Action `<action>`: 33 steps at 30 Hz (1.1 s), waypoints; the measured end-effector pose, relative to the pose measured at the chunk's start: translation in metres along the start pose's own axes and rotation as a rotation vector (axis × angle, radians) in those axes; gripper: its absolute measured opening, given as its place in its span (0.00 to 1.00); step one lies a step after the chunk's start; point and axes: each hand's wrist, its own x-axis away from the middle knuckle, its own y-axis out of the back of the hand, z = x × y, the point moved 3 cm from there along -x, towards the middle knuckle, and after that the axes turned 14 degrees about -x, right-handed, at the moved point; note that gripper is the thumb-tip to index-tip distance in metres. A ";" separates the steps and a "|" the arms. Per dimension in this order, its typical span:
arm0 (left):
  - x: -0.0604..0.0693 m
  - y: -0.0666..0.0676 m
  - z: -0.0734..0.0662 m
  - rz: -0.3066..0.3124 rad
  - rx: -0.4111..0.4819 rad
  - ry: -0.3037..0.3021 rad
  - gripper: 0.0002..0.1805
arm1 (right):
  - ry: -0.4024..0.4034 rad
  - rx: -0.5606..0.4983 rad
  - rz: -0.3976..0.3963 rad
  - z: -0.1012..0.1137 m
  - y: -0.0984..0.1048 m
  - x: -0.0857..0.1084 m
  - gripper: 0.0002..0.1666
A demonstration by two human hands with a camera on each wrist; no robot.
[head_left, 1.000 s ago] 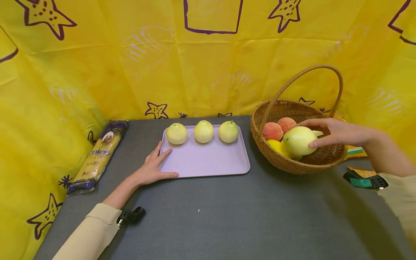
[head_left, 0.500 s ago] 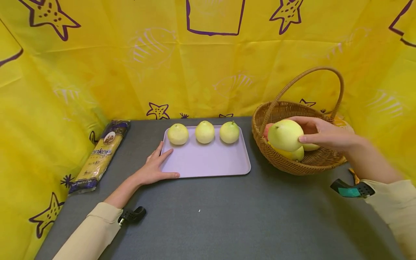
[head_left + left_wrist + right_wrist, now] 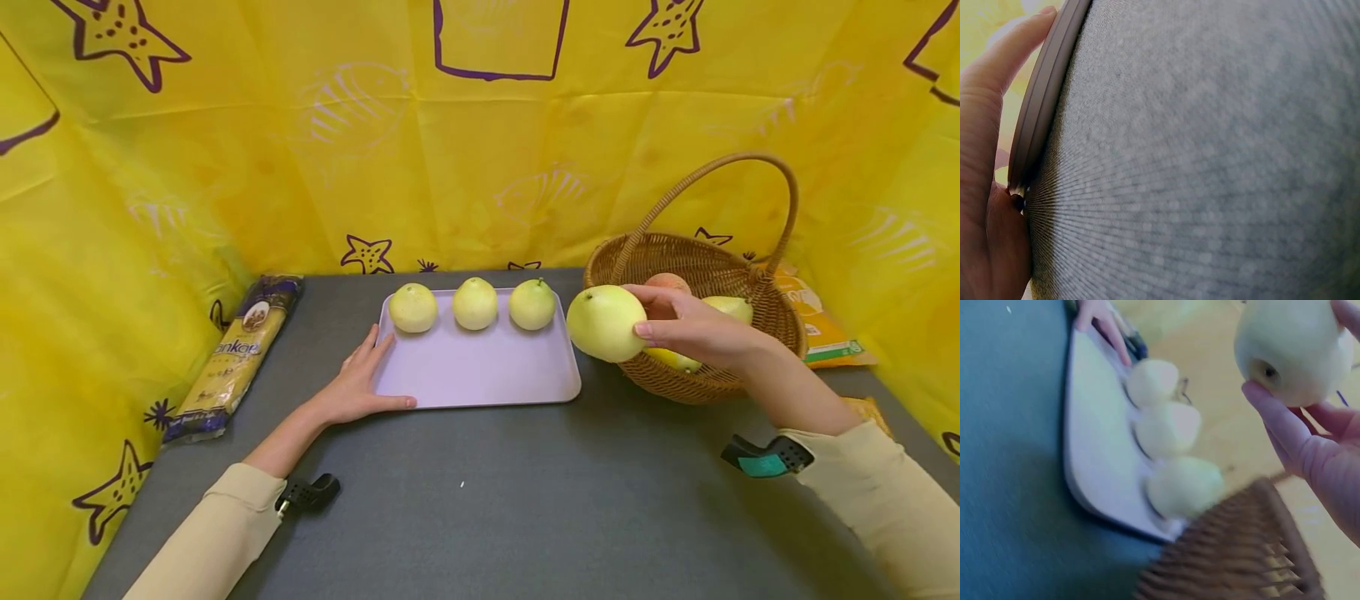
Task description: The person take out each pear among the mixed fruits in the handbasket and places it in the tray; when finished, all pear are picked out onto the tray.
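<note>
In the head view my right hand (image 3: 693,329) holds a pale yellow-green pear (image 3: 606,323) between thumb and fingers, in the air by the front left rim of a wicker basket (image 3: 686,383). The right wrist view shows the thumb against the pear (image 3: 1294,347) near its dark blossom end. A lilac tray (image 3: 480,371) lies on the table, with three similar pears (image 3: 474,304) in a row along its back edge. My left hand (image 3: 360,382) rests with fingers spread at the tray's left front corner; its thumb lies along the front rim.
Inside the basket are a peach (image 3: 667,283), a yellow fruit (image 3: 675,360) and a greenish fruit (image 3: 729,308); its tall handle (image 3: 720,158) arches overhead. A pasta packet (image 3: 236,358) lies at left, an orange packet (image 3: 821,321) behind the basket. A yellow cloth (image 3: 465,183) hangs behind.
My right hand has lifted the pear out of the basket and carried it left toward the tray. The left hand stays at the tray's corner.
</note>
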 end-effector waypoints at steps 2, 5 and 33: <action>0.000 0.000 0.000 -0.002 0.000 0.006 0.65 | -0.001 -0.028 -0.004 -0.004 -0.007 -0.006 0.27; 0.000 -0.001 0.001 -0.002 0.002 0.015 0.66 | -0.018 -0.048 -0.039 -0.011 -0.017 -0.016 0.33; 0.000 -0.002 0.001 -0.010 -0.005 0.001 0.68 | -0.080 -0.360 -0.254 -0.104 -0.073 -0.102 0.43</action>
